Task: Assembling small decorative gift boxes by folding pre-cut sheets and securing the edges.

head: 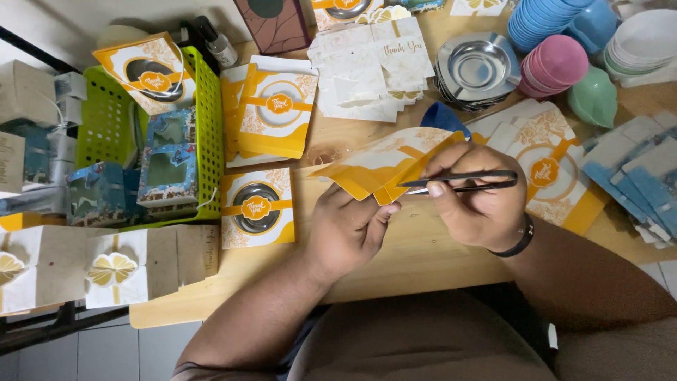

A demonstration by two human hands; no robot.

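Observation:
My left hand grips the lower edge of a flat yellow-and-white cardboard box blank, held tilted above the wooden table. My right hand pinches black tweezers, which point left, their tips touching the blank near its fold. A black band circles my right wrist. A finished yellow-and-white box with a round window showing a metal dish lies just left of my left hand.
A green plastic basket holds blue boxes at left. Flat yellow blanks and white blanks lie behind. Metal dishes, blue, pink and white bowl stacks sit far right. More blanks and blue ones lie right.

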